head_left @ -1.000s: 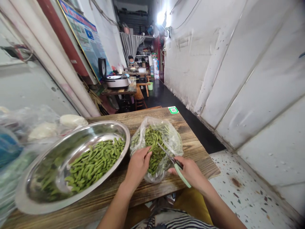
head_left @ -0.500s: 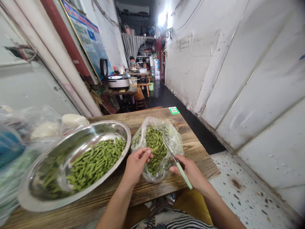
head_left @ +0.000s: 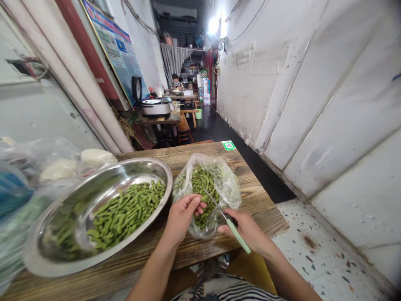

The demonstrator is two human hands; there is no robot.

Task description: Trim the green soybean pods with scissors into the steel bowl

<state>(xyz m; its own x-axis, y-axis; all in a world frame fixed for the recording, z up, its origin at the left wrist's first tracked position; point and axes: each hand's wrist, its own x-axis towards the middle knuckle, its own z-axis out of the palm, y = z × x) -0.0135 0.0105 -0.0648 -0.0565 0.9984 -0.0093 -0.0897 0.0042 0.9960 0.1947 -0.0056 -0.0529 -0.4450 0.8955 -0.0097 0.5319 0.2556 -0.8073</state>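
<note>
My left hand (head_left: pixel 184 213) is closed, pinching a green soybean pod (head_left: pixel 204 199) between thumb and fingertips above a clear plastic bag. My right hand (head_left: pixel 244 228) grips scissors (head_left: pixel 236 234) with a pale green handle, seen nearly edge-on. Their slim metal blades point up and left, with the tips close to the held pod. Many more pods (head_left: pixel 205 179) fill the open plastic bag (head_left: pixel 230 188) beneath both hands. To the left, a large oval steel basin (head_left: pixel 166 175) holds a heap of pods (head_left: pixel 125 213) on its right side.
The wooden table (head_left: pixel 253 192) bears a green QR-code card (head_left: pixel 229 145) at its far corner. Filled plastic bags (head_left: pixel 59 167) crowd the left. Beyond stands a rice cooker (head_left: pixel 156 108) with its lid up, and a person (head_left: pixel 176 85) sits farther back. A white wall runs along the right.
The scissors have moved left and slightly down, bringing their tips nearer the pod. My left hand, still pinching the pod, has shifted slightly right.
</note>
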